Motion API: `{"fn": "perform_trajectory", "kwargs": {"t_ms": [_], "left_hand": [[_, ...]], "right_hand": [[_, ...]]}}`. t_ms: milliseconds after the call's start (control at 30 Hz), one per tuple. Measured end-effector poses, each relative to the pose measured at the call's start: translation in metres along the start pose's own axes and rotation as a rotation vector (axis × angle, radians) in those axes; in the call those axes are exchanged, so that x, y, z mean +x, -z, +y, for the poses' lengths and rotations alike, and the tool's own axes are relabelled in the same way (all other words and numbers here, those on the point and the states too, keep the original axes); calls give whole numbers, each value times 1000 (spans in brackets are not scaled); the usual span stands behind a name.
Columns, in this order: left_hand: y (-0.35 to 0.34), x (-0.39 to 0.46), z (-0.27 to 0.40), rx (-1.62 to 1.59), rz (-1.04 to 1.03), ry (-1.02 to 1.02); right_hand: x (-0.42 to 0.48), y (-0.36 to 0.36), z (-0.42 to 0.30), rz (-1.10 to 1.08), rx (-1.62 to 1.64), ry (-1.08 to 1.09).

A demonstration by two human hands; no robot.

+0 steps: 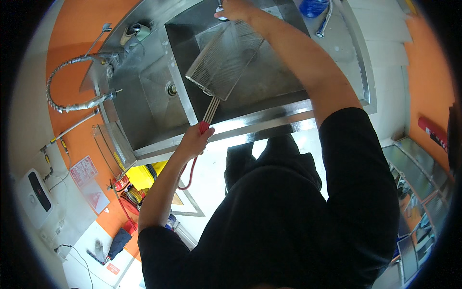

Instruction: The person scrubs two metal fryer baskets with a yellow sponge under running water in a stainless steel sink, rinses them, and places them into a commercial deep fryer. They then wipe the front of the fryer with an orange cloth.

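My left hand grips the red-coated handle of a wire-mesh fryer basket. The basket is tilted over the larger stainless steel sink basin, its mesh end away from me. The handle's red loop hangs down below my left wrist. At the top edge, my right hand closes around a white and dark spray head, partly cut off by the frame. What looks like a pale fan of water runs from it onto the basket's mesh.
Left of the main basin lies a second basin with a drain, under a coiled spring-hose tap. Another wire basket hangs at the sink's left end. A blue container and a metal hose end rest on the right drainboard.
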State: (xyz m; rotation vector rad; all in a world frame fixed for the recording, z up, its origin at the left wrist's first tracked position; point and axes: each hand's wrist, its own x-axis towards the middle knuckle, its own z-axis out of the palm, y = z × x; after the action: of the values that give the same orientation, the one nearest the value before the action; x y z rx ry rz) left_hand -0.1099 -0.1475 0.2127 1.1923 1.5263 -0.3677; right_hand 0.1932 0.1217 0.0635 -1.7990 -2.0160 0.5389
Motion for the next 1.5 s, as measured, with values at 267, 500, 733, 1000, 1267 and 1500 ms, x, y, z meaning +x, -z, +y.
{"fn": "perform_trajectory", "kwargs": {"t_ms": [267, 500, 733, 1000, 1267, 1500], "left_hand": [[-13, 2, 29, -446, -156, 49], [-31, 26, 23, -673, -209, -17], [-44, 43, 35, -782, -270, -36], [-48, 47, 33, -709, -278, -40], [-42, 29, 25, -796, -215, -58], [-30, 33, 30, -901, -183, -58]], "right_hand": [[-15, 12, -12, -89, 128, -29], [-56, -6, -30, 185, 421, -68], [-75, -75, 15, 157, 871, -357], [-55, -152, 95, 150, 1412, -53], [-65, -61, 57, -422, 1245, -499], [-73, -45, 44, -245, 1037, -540]]}}
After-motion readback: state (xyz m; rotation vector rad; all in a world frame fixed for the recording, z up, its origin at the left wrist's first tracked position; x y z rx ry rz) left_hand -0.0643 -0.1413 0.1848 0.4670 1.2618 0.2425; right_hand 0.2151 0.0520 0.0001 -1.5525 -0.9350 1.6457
